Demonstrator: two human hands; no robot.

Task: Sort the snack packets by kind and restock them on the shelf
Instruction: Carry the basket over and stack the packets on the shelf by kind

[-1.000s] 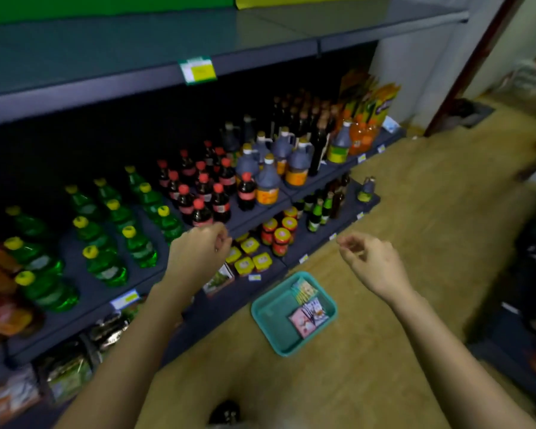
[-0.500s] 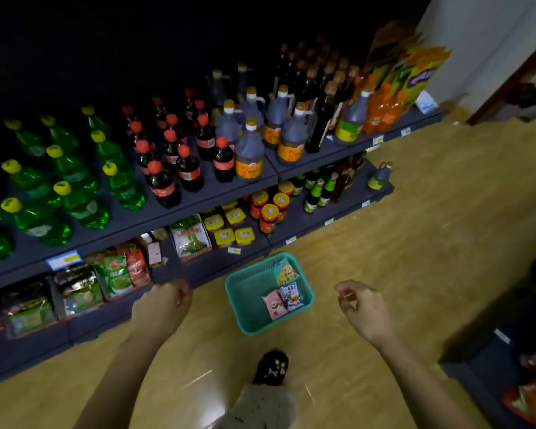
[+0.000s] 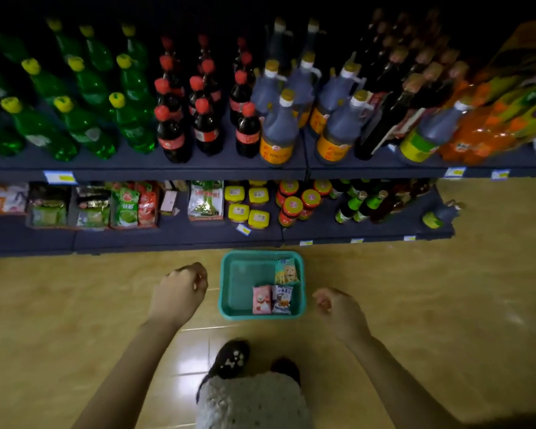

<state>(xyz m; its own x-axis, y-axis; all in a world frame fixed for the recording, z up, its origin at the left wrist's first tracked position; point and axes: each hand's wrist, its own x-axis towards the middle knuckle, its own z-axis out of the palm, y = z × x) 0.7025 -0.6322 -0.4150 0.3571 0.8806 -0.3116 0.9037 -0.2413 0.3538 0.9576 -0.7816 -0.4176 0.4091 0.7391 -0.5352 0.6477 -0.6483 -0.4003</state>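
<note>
A teal basket (image 3: 239, 283) sits on the floor in front of the bottom shelf. Inside lie three snack packets: a green one (image 3: 286, 271) at the far right, a pink one (image 3: 261, 300) and a blue-white one (image 3: 282, 299) side by side at the near right. My left hand (image 3: 178, 292) hovers left of the basket with fingers curled and nothing in it. My right hand (image 3: 341, 312) hovers right of the basket, fingers also curled and holding nothing. The bottom shelf (image 3: 174, 235) carries rows of snack packets (image 3: 126, 204) at its left.
The upper shelf holds green bottles (image 3: 81, 119), cola bottles (image 3: 205, 125) and sauce jugs (image 3: 279, 131). Yellow-lidded jars (image 3: 248, 207), red-lidded jars (image 3: 294, 204) and small green bottles (image 3: 356, 204) stand on the bottom shelf. My shoe (image 3: 229, 359) is just behind the basket on the wooden floor.
The view has tilted down and squared up to the shelf. Both hands have dropped from shelf height to either side of the basket.
</note>
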